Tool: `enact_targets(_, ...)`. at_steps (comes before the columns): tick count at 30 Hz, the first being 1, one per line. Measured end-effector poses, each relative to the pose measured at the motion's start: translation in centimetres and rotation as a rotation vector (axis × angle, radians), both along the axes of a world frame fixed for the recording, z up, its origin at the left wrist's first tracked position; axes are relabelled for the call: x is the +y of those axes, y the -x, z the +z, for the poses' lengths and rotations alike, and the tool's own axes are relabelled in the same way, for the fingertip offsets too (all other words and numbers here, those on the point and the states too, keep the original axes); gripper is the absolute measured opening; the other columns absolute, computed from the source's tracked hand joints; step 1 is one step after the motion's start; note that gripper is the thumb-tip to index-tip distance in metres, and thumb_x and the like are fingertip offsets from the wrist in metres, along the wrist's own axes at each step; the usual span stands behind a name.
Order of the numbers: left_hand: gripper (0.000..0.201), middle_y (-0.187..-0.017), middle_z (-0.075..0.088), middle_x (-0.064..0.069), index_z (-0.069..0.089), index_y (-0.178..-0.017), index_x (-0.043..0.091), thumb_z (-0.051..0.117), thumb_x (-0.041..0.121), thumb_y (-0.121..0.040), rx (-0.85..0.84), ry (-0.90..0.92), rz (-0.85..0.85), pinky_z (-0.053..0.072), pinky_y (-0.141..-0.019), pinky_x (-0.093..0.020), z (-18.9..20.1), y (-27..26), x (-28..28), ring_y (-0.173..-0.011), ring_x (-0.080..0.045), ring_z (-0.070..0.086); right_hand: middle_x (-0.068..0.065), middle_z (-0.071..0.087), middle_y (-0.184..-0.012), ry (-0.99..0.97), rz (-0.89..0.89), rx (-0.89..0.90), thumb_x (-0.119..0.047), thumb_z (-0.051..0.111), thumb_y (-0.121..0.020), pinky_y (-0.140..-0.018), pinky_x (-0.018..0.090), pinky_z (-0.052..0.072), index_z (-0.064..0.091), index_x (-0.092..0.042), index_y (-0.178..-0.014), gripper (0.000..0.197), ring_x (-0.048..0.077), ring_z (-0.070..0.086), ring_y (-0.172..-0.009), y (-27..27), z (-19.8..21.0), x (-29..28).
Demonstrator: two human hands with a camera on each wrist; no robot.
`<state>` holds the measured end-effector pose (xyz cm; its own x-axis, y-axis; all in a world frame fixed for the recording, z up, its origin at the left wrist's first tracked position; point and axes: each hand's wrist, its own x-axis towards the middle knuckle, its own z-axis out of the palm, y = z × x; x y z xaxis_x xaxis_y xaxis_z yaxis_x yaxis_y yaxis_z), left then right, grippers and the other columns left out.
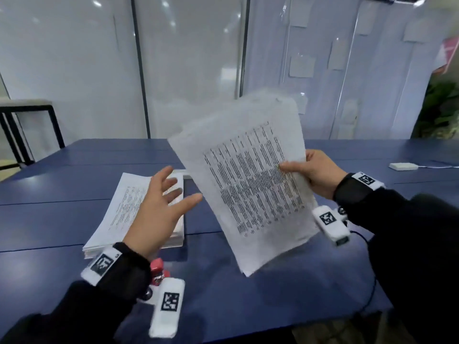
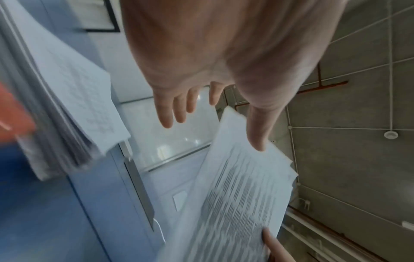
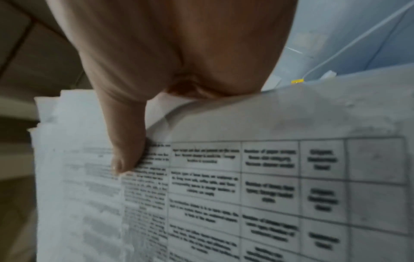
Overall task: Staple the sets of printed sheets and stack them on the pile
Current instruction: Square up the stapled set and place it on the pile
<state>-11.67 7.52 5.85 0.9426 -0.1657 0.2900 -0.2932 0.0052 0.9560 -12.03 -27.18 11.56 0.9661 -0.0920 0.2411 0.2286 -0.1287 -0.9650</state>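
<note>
My right hand (image 1: 310, 170) holds a set of printed sheets (image 1: 250, 184) up in the air over the blue table (image 1: 273, 294), thumb on the printed face and fingers behind. The right wrist view shows that thumb (image 3: 127, 150) pressing on the table of text on the set of sheets (image 3: 246, 186). My left hand (image 1: 161, 202) hovers with fingers spread, just left of the sheets and above the pile of papers (image 1: 119, 212), holding nothing. Its thumb (image 2: 257, 131) nears the edge of the held set of sheets (image 2: 235, 195). A red stapler (image 1: 157, 271) lies under my left wrist, mostly hidden.
A small white box (image 1: 403, 166) with a cable lies at the table's far right. A black-framed stand (image 1: 27, 125) is at the far left by the glass wall. A thin black cable (image 1: 367, 289) runs over the near right of the table.
</note>
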Motion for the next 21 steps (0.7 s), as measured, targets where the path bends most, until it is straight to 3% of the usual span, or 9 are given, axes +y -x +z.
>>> enact_targets(3, 0.055, -0.129, 0.067, 0.012, 0.05, -0.14, 0.028, 0.071, 0.005, -0.095, -0.083, 0.08, 0.001, 0.052, -0.107, -0.041, 1.7, -2.0, -4.4, -0.12, -0.009, 0.065, 0.019, 0.076, -0.111, -0.18, -0.087, -0.105, -0.023, 0.086, -0.066, -0.097, 0.045, 0.059, 0.071, 0.004, -0.113, 0.056, 0.026, 0.074, -0.096, 0.7, -0.3, 1.3)
enact_targets(5, 0.046, -0.123, 0.072, 0.012, 0.057, -0.135, 0.025, 0.062, 0.0, -0.097, -0.125, 0.099, 0.03, 0.052, -0.109, -0.041, 3.2, -2.8, -6.6, -0.115, -0.005, 0.068, 0.019, 0.076, -0.113, -0.232, -0.195, -0.179, -0.014, 0.08, -0.085, -0.1, 0.05, 0.056, 0.071, 0.004, -0.115, 0.036, 0.029, 0.073, -0.1, 0.8, -0.7, 2.0)
enact_targets(7, 0.042, -0.119, 0.073, 0.012, 0.06, -0.131, 0.023, 0.056, -0.002, -0.097, -0.184, 0.097, 0.07, 0.052, -0.106, -0.037, 5.6, -3.1, -8.0, -0.112, -0.005, 0.068, 0.011, 0.078, -0.108, -0.184, -0.309, -0.255, -0.013, 0.076, -0.092, -0.098, 0.048, 0.058, 0.075, -0.004, -0.109, 0.018, 0.025, 0.074, -0.101, 1.0, -0.2, 2.5)
enact_targets(10, 0.038, -0.117, 0.07, 0.007, 0.056, -0.126, 0.024, 0.055, 0.003, -0.094, -0.281, 0.066, 0.12, 0.053, -0.105, -0.043, 9.2, -3.4, -8.8, -0.11, -0.013, 0.067, -0.003, 0.08, -0.098, -0.137, -0.417, -0.365, -0.019, 0.081, -0.089, -0.085, 0.03, 0.06, 0.074, -0.015, -0.104, 0.016, 0.012, 0.076, -0.095, 1.6, 1.8, 2.5)
enact_targets(14, 0.059, -0.136, 0.062, 0.0, 0.041, -0.145, 0.021, 0.063, 0.024, -0.091, -0.25, -0.1, 0.082, 0.046, -0.113, -0.048, 8.3, -3.5, -8.0, -0.126, -0.018, 0.06, 0.003, 0.079, -0.109, -0.072, -0.328, -0.38, -0.012, 0.083, -0.086, -0.089, 0.031, 0.06, 0.073, -0.012, -0.112, 0.027, 0.018, 0.076, -0.102, 2.3, 1.5, 2.6)
enact_targets(15, 0.059, -0.137, 0.062, 0.004, 0.04, -0.145, 0.022, 0.065, 0.023, -0.091, -0.237, -0.122, 0.046, 0.045, -0.114, -0.046, 7.1, -3.4, -7.8, -0.127, -0.013, 0.06, 0.002, 0.079, -0.109, -0.055, -0.317, -0.345, -0.01, 0.083, -0.085, -0.091, 0.033, 0.06, 0.073, -0.012, -0.111, 0.028, 0.018, 0.075, -0.102, 2.3, 0.5, 2.5)
enact_targets(18, 0.051, -0.114, 0.069, 0.024, 0.045, -0.138, 0.026, 0.064, 0.006, -0.095, -0.213, -0.159, -0.016, 0.05, -0.103, -0.031, 3.5, -2.9, -7.4, -0.106, 0.007, 0.066, 0.004, 0.08, -0.105, -0.064, -0.285, -0.263, -0.012, 0.087, -0.08, -0.095, 0.042, 0.059, 0.075, -0.016, -0.103, 0.026, 0.022, 0.076, -0.101, 2.0, -2.1, 2.8)
enact_targets(21, 0.047, -0.108, 0.068, 0.019, 0.046, -0.134, 0.022, 0.058, -0.001, -0.095, -0.243, -0.163, 0.03, 0.051, -0.085, -0.021, 4.1, -2.9, -7.7, -0.092, 0.01, 0.065, 0.01, 0.079, -0.105, -0.107, -0.301, -0.289, -0.009, 0.086, -0.081, -0.096, 0.046, 0.059, 0.076, -0.01, -0.105, 0.025, 0.031, 0.075, -0.104, 1.4, -1.4, 3.9)
